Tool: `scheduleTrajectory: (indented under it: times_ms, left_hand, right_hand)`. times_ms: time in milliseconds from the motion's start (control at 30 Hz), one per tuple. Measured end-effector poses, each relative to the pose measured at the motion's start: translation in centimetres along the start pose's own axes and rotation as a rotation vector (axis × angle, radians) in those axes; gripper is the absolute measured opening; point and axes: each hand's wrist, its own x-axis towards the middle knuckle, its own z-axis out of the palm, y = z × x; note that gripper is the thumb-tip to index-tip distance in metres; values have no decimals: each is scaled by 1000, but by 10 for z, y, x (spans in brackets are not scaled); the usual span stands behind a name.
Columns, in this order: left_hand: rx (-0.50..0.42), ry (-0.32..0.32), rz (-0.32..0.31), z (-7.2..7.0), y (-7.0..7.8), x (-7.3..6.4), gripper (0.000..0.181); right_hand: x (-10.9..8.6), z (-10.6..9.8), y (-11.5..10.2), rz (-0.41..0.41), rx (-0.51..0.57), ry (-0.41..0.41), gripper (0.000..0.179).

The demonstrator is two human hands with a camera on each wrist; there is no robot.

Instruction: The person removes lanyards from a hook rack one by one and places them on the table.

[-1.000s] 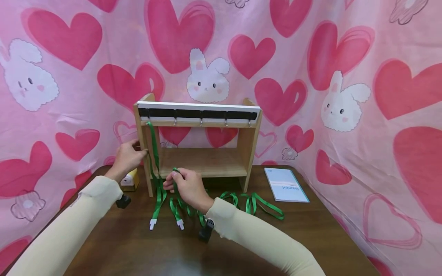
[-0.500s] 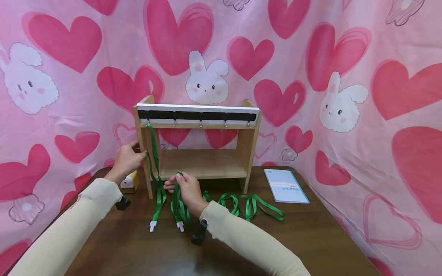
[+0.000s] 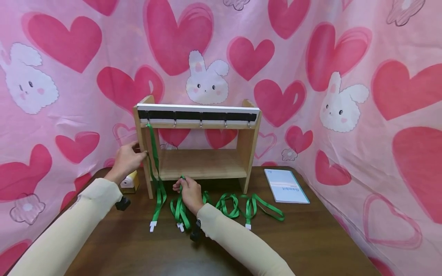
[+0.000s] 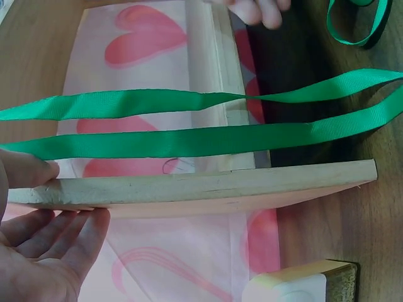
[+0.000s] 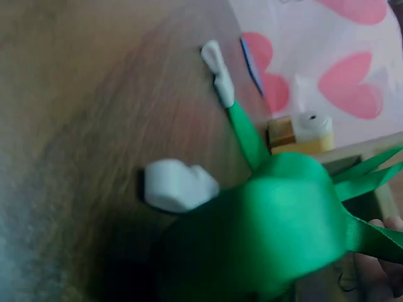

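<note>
In the head view a wooden rack [image 3: 203, 157] carries a row of small hooks along a black strip. My left hand [image 3: 127, 159] grips the rack's left side panel [image 4: 220, 189], thumb on one face and fingers on the other. From the leftmost hook hangs a green lanyard [image 3: 154, 147], its white clip [image 3: 153, 226] near the tabletop. Low in front of the rack, my right hand [image 3: 191, 191] pinches a second green lanyard [image 5: 283, 220], which droops in loops beside a white clip [image 3: 180, 227]. The right wrist view is partly blurred by this strap.
Further green lanyards [image 3: 229, 207] lie on the brown table [image 3: 221, 249] right of my right hand. At the back right rests a booklet [image 3: 286, 186]. A small yellow and white box-like object [image 3: 130, 182] stands left of the rack.
My right hand first gathers more of the lanyard into loops, then moves slightly right and down with it. A white clip on the right has come into view. My left hand keeps its place.
</note>
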Motion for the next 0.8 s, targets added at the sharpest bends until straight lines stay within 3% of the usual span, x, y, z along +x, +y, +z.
scheduleTrajectory:
  times_ms: [333, 800]
  left_hand:
    - [-1, 7, -8, 0, 0, 1, 61]
    - [2, 14, 8, 1, -2, 2, 61]
  right_hand:
    - [7, 5, 18, -32, -277, 66, 28]
    - [4, 5, 25, 99, -273, 21, 27]
